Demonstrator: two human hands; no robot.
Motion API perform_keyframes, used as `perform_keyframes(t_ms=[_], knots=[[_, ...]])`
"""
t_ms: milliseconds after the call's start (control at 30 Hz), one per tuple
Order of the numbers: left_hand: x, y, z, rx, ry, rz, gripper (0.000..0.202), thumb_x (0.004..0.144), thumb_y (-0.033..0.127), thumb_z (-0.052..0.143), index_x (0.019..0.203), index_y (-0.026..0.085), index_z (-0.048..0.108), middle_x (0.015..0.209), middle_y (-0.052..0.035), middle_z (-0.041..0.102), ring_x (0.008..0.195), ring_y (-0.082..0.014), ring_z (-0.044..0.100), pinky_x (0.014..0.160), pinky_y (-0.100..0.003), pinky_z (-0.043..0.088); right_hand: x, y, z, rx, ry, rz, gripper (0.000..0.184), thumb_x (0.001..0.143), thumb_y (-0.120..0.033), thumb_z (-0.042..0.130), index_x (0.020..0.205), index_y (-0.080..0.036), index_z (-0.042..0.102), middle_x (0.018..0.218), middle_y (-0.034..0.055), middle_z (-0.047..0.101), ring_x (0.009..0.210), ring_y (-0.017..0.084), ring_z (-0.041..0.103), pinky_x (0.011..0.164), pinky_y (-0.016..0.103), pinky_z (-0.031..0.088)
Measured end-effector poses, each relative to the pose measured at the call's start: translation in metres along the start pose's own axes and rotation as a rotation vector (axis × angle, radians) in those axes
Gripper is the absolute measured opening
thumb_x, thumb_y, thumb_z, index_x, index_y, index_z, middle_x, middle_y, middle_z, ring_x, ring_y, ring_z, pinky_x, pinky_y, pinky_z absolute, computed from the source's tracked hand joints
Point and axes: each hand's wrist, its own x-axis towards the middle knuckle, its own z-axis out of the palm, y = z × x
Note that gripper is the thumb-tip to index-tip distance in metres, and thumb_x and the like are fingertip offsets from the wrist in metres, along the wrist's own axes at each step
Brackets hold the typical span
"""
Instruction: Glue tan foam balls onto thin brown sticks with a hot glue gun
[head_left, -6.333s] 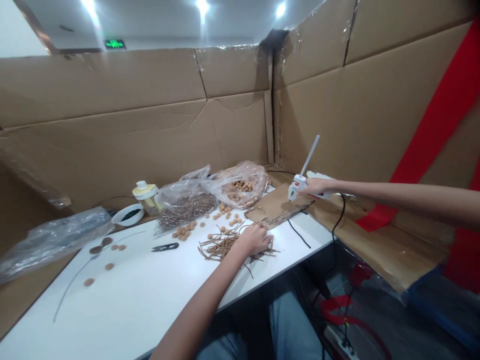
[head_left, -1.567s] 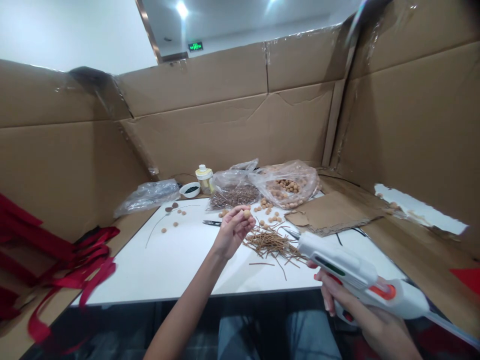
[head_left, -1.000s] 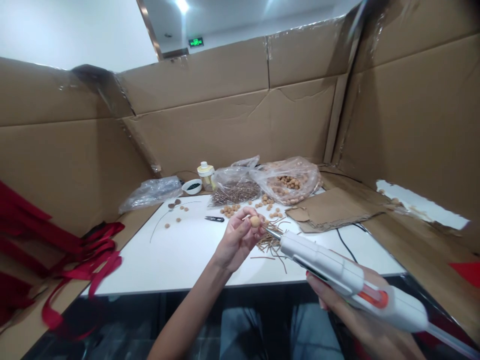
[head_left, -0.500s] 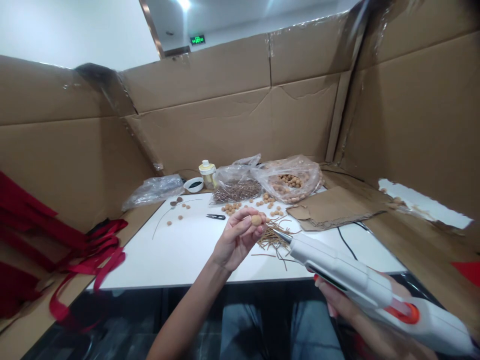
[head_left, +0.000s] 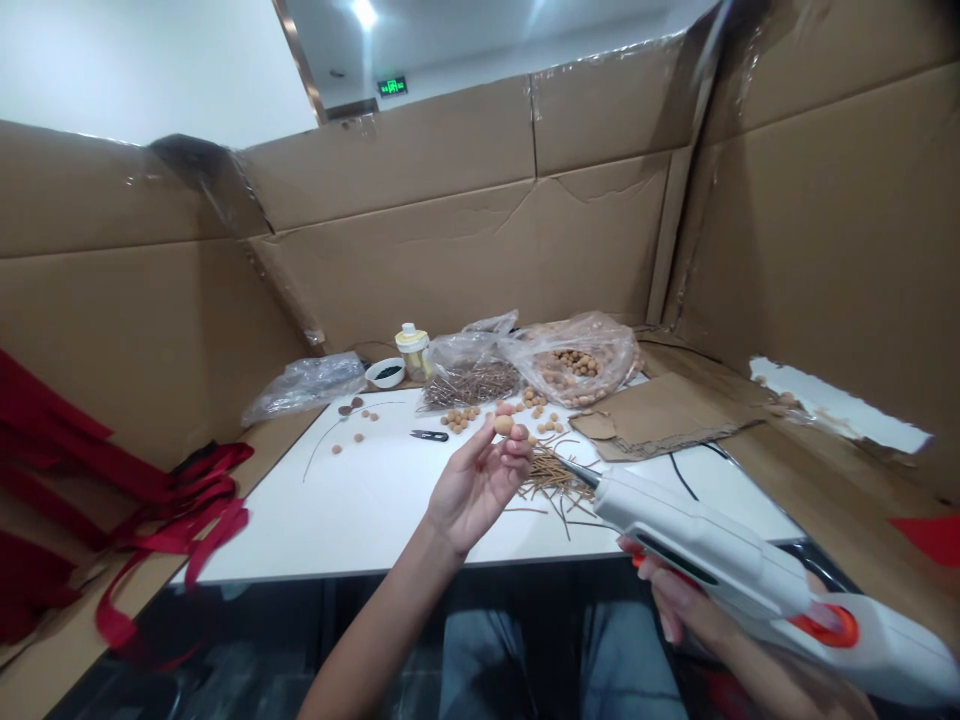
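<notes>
Pinching a tan bead (head_left: pixel 504 425) between its fingertips, the left hand (head_left: pixel 476 485) holds it above the white table (head_left: pixel 300 520). The right hand (head_left: pixel 675 625) wraps around a glue gun (head_left: pixel 697 545), its lower edge cut off. Behind, one bag (head_left: pixel 577 350) holds beads, another (head_left: pixel 471 385) sticks; a bowl's (head_left: pixel 387 372) dark contents are too small to identify.

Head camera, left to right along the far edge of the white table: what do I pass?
Crumpled clear plastic bag → white bowl of dark bits → yellow-and-white-capped jar → plastic bag of brown sticks → plastic bag of tan balls → corrugated cardboard piece
</notes>
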Motion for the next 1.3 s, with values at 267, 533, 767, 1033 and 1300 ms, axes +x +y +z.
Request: perform_keyframes(t_ms=[267,533,767,1033,1300], knots=[[-0.004,-0.006,-0.007,0.215,-0.103,0.110,0.023,0.067,0.019,0.082,0.080,0.013,0.064,0.070,-0.0015,0.058,0.059,-0.0056,0.056,0.058,-0.011,0.051,-0.001,-0.004,-0.002,0.069,-0.128,0.007,0.027,0.081,-0.037,0.062,0.058,-0.023,0.065,0.060,0.0020,0.069,0.055,0.018,0.068,0.060,0.020,0.060],[-0.006,-0.008,-0.005,0.437,-0.088,0.242,0.032,0.054,0.025,0.090,0.073,0.015,0.065,0.066,0.0014,0.059,0.058,-0.0043,0.053,0.055,-0.011,0.047,-0.006,-0.019,0.021,-0.017,0.189,0.074,0.022,0.079,-0.035,0.064,0.061,-0.023,0.069,0.038,-0.0033,0.054,0.033,0.012,0.050,0.034,0.019,0.041],[-0.005,-0.006,-0.006,0.590,-0.019,0.307,0.027,0.049,0.024,0.091,0.068,0.016,0.074,0.065,0.0004,0.067,0.058,-0.0046,0.058,0.053,-0.010,0.045,-0.005,-0.019,0.022,-0.068,0.219,0.069,0.033,0.077,-0.038,0.065,0.049,-0.023,0.057,0.038,-0.0042,0.053,0.034,0.012,0.048,0.034,0.021,0.037],[-0.008,-0.005,-0.005,0.681,-0.079,0.310,0.021,0.061,0.026,0.086,0.079,0.019,0.078,0.078,-0.0032,0.073,0.069,-0.0088,0.066,0.068,-0.016,0.052,-0.005,-0.021,0.023,-0.075,0.256,0.037,0.018,0.079,-0.033,0.065,0.063,-0.027,0.068,0.040,-0.0047,0.057,0.034,0.014,0.054,0.035,0.022,0.044],[-0.006,-0.002,-0.001,0.685,-0.111,0.366,0.027,0.053,0.017,0.089,0.077,0.019,0.076,0.076,-0.0013,0.068,0.067,-0.0094,0.062,0.063,-0.017,0.051,-0.003,-0.018,0.025,-0.092,0.231,0.040,0.019,0.080,-0.037,0.063,0.064,-0.026,0.067,0.043,-0.0032,0.056,0.033,0.013,0.054,0.033,0.019,0.044]])
